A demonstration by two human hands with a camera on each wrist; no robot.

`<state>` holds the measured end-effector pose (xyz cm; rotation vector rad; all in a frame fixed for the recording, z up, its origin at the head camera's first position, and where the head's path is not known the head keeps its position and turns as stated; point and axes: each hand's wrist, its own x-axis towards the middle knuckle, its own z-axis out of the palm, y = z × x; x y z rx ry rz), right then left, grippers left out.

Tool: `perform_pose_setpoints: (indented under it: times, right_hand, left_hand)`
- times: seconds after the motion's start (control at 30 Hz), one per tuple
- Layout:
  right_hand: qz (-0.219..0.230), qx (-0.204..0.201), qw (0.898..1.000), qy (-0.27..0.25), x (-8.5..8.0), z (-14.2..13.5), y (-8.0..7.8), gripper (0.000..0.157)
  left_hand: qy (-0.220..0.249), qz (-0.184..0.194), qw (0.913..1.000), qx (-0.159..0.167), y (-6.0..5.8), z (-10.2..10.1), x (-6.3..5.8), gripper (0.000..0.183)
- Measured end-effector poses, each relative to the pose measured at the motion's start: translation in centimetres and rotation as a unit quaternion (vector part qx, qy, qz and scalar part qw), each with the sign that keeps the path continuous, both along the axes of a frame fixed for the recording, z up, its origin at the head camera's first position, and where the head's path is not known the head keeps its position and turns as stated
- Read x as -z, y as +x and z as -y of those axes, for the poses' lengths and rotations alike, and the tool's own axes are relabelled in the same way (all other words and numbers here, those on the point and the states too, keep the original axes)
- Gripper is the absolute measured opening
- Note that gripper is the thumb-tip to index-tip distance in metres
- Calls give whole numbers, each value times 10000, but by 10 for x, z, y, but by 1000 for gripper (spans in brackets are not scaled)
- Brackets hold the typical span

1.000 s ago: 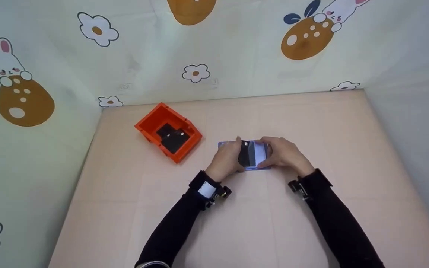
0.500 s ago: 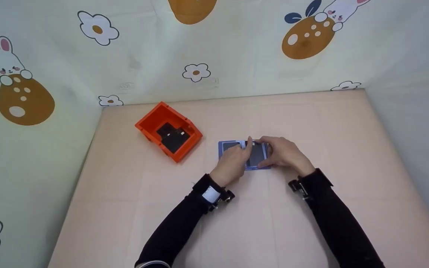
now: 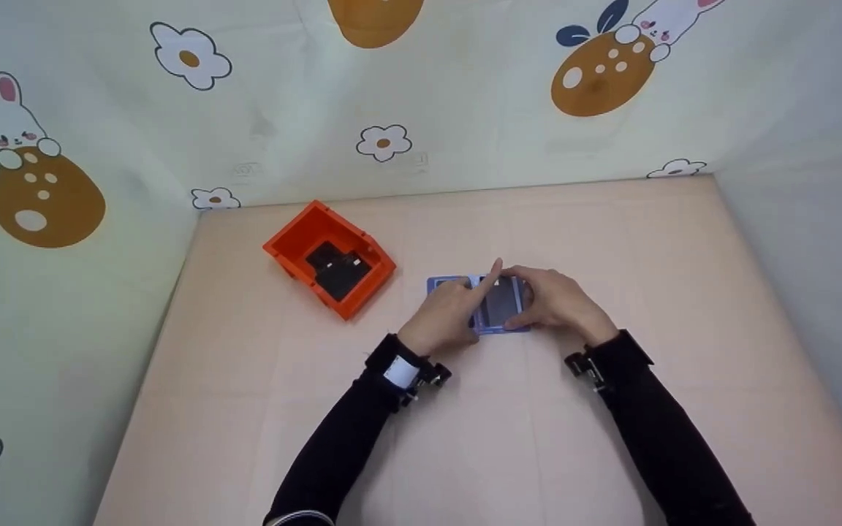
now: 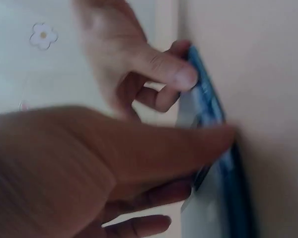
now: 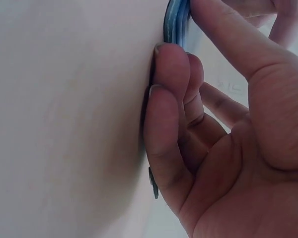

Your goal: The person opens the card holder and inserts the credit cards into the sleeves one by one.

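A flat, shallow blue case (image 3: pixel 476 280) with a pale divider lies on the table between both hands. Its right half holds a dark rectangular piece (image 3: pixel 501 305) with a small white square near the far edge; the left hand hides much of the other half. My right hand (image 3: pixel 556 303) grips the right end, thumb at the near edge and forefinger at the far corner. Over the left half is my left hand (image 3: pixel 444 314), its forefinger pointing across the middle. In the left wrist view, its straight thumb (image 4: pixel 188 144) touches the case's edge, blurred by motion.
An orange-red open bin (image 3: pixel 293 256) stands on the table to the left of the hands. Several flat black pieces (image 3: pixel 343 276) with small white marks lie in it. A patterned curtain (image 3: pixel 282 109) rises behind the pale tabletop (image 3: pixel 596 219).
A black piece under the left hand moved right into the case's right half. The left hand went right, then drew back left a little. The right hand kept its hold.
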<state>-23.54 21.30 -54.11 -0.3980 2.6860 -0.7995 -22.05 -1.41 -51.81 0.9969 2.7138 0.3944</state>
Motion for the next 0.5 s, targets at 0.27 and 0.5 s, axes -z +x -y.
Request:
perform_pose_setpoints:
  times: [0.27, 0.5]
  right_hand:
    - [-79, -102, 9988, -478, 2, -1, -1, 91]
    - [60, 134, 9944, -1051, 5, 0, -3, 64]
  left_hand:
    - [162, 848, 9954, -415, -20, 24, 0, 121]
    - [258, 865, 9951, -405, -24, 24, 4, 117]
